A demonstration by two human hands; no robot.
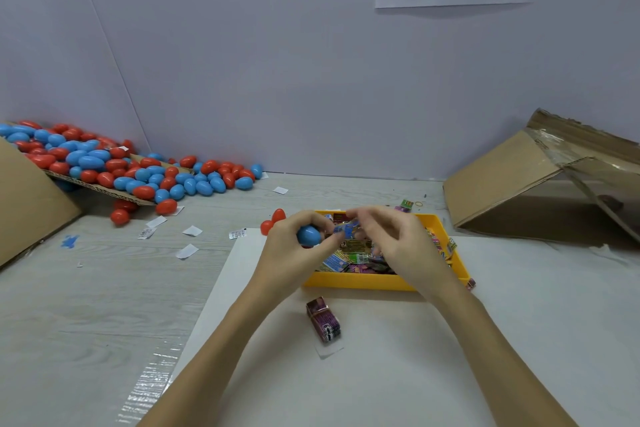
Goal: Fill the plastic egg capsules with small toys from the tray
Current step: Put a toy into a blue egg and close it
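Midway, by the look of it: a big heap of blue and red eggs (138,172) spilled at the far left, filled or not impossible to tell, and plenty of small packets left in the yellow tray (360,281). Left hand (294,246) curled round 1 blue egg (309,235) just above the tray's left end, long axis roughly level, open end apparently facing right. Right hand (391,236) pinching a small blue packet (346,229) at that mouth.

My pale wood-grain tabletop (104,288) carries a white sheet (381,374) with the yellow plastic tray (363,281) and a purple packet bundle (323,319) on it. Loose red and blue plastic eggs (194,184), paper scraps (188,230) and a tipped cardboard box (519,184) lie farther back.
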